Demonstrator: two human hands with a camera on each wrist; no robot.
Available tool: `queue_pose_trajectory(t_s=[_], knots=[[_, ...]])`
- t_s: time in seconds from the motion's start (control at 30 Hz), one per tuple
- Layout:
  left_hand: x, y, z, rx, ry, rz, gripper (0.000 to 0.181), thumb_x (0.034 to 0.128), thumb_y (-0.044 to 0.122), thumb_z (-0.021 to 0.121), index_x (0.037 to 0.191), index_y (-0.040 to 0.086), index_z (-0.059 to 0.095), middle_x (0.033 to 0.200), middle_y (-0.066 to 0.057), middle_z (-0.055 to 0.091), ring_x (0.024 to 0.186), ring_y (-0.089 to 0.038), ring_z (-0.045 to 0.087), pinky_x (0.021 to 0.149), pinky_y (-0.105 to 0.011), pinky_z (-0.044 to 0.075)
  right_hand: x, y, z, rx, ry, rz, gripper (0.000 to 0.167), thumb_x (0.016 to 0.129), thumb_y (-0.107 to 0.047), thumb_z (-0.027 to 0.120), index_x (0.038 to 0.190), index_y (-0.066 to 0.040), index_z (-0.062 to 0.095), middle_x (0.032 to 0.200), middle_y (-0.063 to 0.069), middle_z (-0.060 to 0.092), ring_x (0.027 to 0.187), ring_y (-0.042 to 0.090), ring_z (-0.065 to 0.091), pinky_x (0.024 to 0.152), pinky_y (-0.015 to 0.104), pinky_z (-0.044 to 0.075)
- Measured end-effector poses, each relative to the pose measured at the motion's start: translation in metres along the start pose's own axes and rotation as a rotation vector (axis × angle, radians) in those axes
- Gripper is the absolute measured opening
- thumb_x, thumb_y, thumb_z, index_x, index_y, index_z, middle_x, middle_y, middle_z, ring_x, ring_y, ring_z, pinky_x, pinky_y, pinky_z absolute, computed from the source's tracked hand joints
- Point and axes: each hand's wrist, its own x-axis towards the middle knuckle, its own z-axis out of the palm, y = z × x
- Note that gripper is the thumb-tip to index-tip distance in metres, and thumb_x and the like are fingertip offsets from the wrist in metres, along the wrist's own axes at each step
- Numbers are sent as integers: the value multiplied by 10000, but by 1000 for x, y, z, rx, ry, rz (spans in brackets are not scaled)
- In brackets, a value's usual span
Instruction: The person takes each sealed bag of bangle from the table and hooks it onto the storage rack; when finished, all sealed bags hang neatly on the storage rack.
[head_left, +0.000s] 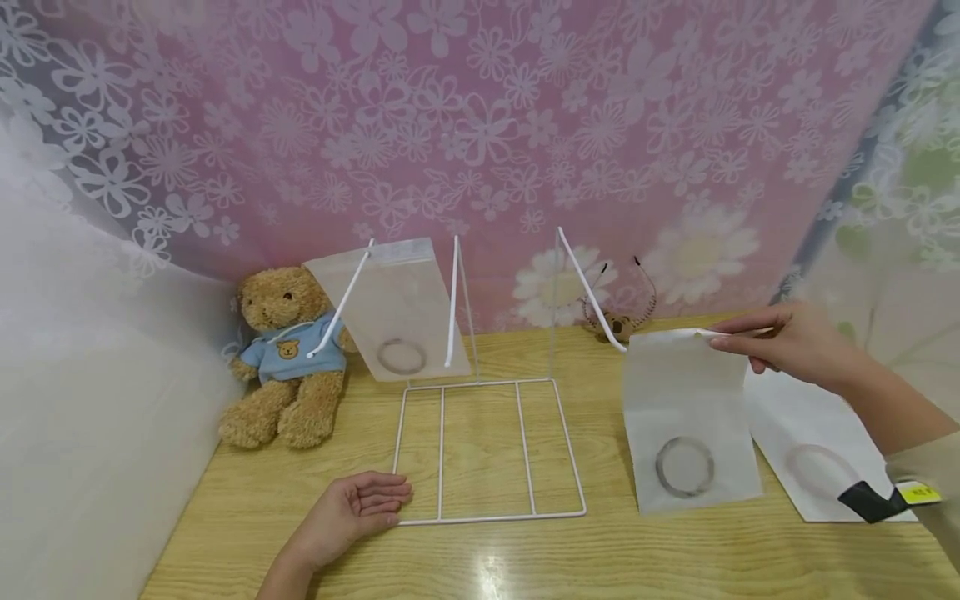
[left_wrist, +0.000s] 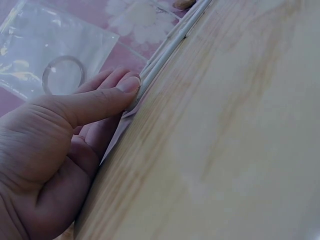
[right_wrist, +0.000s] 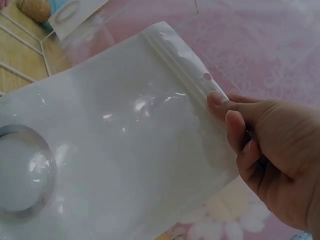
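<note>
My right hand (head_left: 795,346) pinches the top edge of a white zip-lock bag (head_left: 690,392) with a greyish bangle (head_left: 660,475) inside. The bag hangs upright right of a white wire display rack (head_left: 491,518). In the right wrist view, the thumb and index finger grip the bag (right_wrist: 120,115) beside its punched hole (right_wrist: 207,76). At the rack's front left corner, my left hand (head_left: 345,517) holds the base wire; the left wrist view shows the thumb against the wire (left_wrist: 160,62). Another bagged bangle (head_left: 397,300) hangs on the rack's left arm.
A third bag (head_left: 780,417) with a pale pink bangle lies on the wooden table (head_left: 510,567) at the right. A teddy bear (head_left: 292,354) in blue sits left of the rack. Behind it on the right is a headband with a small animal head (head_left: 618,325). Flowered pink cloth (head_left: 480,125) backs the table.
</note>
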Motion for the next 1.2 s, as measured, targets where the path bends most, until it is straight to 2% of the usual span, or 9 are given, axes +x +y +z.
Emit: queue_pose_trajectory(t_s=[0.1,0.27,0.43,0.57,0.7,0.8,0.93,1.1,1.2], knots=[[0,0,0,-2,-2,0,561,913,-3,691,1376,-198,441,1340,-394,530,1148,-111,673,980,-251,576,-9,-4,-3,27,56,-16,349,922,-342,734,1202,-133,741,563,55,579,547,204,552,432,342,374],[-1,-1,-1,-6,-2,-3,556,917,-2,687,1379,-192,442,1340,-383,538,1151,-115,673,982,-248,574,-24,-14,-6,63,111,-70,298,931,-239,733,1185,-84,741,541,55,547,514,209,522,405,354,337],[-1,-2,-3,-4,0,3,553,919,2,687,1379,-189,446,1338,-385,538,1149,-110,673,980,-248,575,-34,-27,-10,39,123,-40,324,929,-275,732,1198,-94,742,549,64,560,526,227,513,448,333,359],[-1,-3,-3,-6,-2,14,552,914,-10,687,1371,-199,443,1332,-395,535,1143,-105,675,980,-250,574,-41,-38,-15,31,123,-15,331,924,-289,737,1206,-115,742,663,9,660,535,220,511,507,305,383],[0,-4,0,-12,-8,21,563,904,-12,697,1365,-208,441,1321,-363,565,1142,-106,676,981,-255,574,-50,-48,-21,65,138,-30,287,922,-221,743,1181,-98,751,749,-33,708,514,203,484,441,322,348],[0,-4,0,-27,-16,18,567,908,-9,693,1370,-210,433,1320,-318,592,1149,-113,674,981,-257,575,-55,-56,-24,60,147,-32,269,922,-212,742,1174,-117,756,635,-13,642,516,199,472,430,337,300],[-1,-4,0,-40,-18,9,565,914,-13,686,1375,-212,426,1326,-315,591,1152,-118,674,977,-254,577,-63,-67,-28,30,161,-26,265,916,-221,750,1164,-131,761,522,38,524,519,216,480,488,318,307],[0,-2,-1,-36,-16,-2,561,916,-11,684,1380,-202,431,1333,-347,567,1153,-122,674,979,-257,577,-74,-78,-30,4,161,-9,277,915,-239,748,1172,-136,759,510,81,489,520,232,473,476,320,314],[0,-1,-2,-34,-12,-12,563,921,-3,683,1386,-193,431,1340,-342,565,1157,-121,672,984,-257,575,-78,-84,-28,-1,164,-40,268,911,-195,751,1167,-116,757,509,85,489,502,229,464,441,331,313]])
